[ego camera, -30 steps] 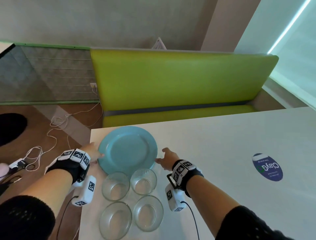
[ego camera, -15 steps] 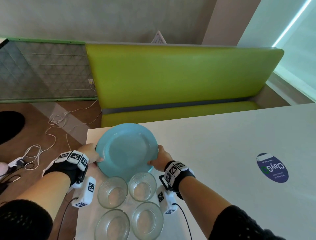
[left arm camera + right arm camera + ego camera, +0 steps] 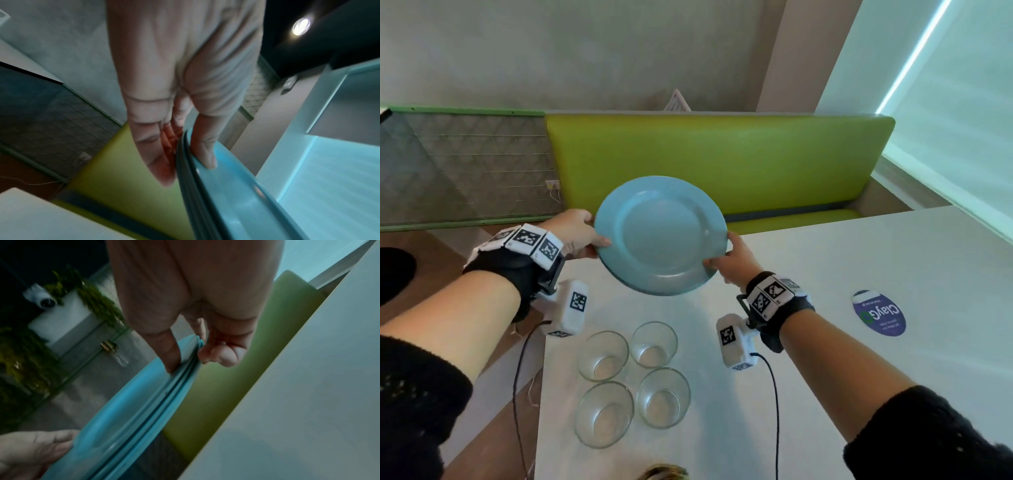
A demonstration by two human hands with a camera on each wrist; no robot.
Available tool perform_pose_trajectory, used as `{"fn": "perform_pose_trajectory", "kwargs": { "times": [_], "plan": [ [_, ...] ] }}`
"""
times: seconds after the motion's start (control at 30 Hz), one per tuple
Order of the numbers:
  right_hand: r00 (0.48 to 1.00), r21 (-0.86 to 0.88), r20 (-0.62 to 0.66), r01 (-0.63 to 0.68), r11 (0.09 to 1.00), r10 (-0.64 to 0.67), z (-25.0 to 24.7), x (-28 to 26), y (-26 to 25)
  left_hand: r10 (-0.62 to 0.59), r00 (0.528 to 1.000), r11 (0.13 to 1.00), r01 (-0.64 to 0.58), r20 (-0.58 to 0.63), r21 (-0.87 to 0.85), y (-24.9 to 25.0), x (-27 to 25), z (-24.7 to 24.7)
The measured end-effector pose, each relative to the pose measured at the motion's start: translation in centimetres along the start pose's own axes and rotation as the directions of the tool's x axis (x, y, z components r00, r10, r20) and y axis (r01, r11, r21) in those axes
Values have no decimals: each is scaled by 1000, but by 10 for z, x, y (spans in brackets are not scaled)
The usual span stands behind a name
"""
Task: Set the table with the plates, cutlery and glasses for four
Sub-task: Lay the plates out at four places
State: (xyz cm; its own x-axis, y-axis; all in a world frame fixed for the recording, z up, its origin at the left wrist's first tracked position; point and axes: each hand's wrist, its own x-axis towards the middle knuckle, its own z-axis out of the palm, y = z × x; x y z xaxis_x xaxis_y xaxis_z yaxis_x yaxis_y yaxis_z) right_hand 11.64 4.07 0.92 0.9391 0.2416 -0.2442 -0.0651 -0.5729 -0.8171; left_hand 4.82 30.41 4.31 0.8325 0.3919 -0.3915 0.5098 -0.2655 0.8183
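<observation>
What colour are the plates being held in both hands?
Light blue plates, plain with no pattern; clearest in the head view.

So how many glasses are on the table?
4, grouped near the table's left end below the lifted plates: back left, back right, front left, front right. None seems hidden.

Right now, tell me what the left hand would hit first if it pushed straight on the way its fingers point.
Likely nothing: the left hand pinches the stack of blue plates and would carry it toward the green bench. Depth is unclear.
</observation>
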Motion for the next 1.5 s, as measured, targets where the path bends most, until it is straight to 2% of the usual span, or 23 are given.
{"fn": "perform_pose_trajectory", "kwargs": {
  "times": [0.13,0.27,0.57,0.73,0.97,1.07,1.17,1.33,1.5],
  "plan": [
    [996,181,-90,6,983,10,-43,-41,-9,85,996,979,-78,30,-187,34,-43,19],
    [989,363,-148,30,931,25,-73,-98,-7,113,993,932,-114,-22,-344,48,-90,41],
    [962,652,-243,67,756,125,-103,-223,34,129,986,852,-58,102,-520,26,-186,105],
    [954,741,-227,38,670,197,-115,-267,58,118,983,799,-11,138,-601,11,-216,141],
    [928,844,-214,20,536,304,-133,-284,84,40,995,752,28,87,-659,2,-225,176],
    [910,849,-227,10,529,346,-142,-283,96,8,998,760,34,61,-649,-2,-218,188],
    [867,865,-275,35,501,416,-153,-281,114,-34,999,772,42,24,-635,-3,-212,193],
    [780,907,-328,102,409,532,-165,-277,158,-111,988,766,15,-108,-643,-7,-199,181],
    [717,900,-311,13,435,624,-146,-271,196,-155,962,797,-12,-224,-604,-15,-181,162]
  ]
}}
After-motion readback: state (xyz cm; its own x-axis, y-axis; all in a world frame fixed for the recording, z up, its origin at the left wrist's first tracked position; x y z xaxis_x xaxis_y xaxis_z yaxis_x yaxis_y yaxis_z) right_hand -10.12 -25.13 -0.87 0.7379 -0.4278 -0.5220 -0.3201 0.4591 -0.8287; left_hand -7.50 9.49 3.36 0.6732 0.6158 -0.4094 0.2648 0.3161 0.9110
